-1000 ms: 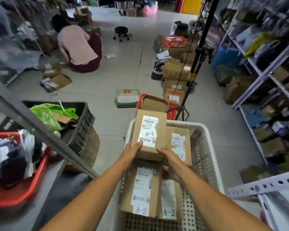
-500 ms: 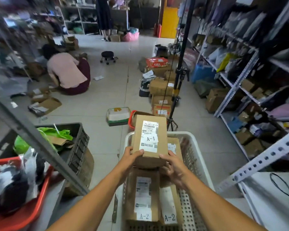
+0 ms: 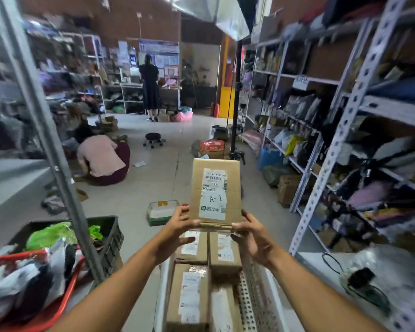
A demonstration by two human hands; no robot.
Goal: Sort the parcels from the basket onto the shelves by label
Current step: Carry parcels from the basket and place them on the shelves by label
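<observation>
- The A-1 box (image 3: 215, 191) has come up out of the basket (image 3: 248, 305) since a second ago: then it lay low on the other parcels, now it stands upright at chest height, label toward the camera.
- The view has swung up from the floor to the aisle, so I judge the label is read and the search for the shelf has begun.
- Left hand (image 3: 175, 227) pinches the box's lower left corner, thumb on the front face; right hand (image 3: 252, 236) grips the lower right corner the same way. Both are clamped on the box.
- Four more boxes (image 3: 192, 293) remain in the basket at 6 o'clock, directly under the held one.
- Edges: a slanted grey post (image 3: 46, 130) runs from 11 to 7 o'clock, close to the left forearm; a perforated white upright (image 3: 340, 130) rises at 3 o'clock, near the right elbow.
- Open room lies straight ahead at 12 o'clock, though a tripod (image 3: 235, 121) stands there just behind the box.
- A crouched person (image 3: 101, 156) sits at 10 o'clock, well apart.
- The shelves (image 3: 393, 109) at 2 o'clock are blurred; I can't read any A-1 mark.
</observation>
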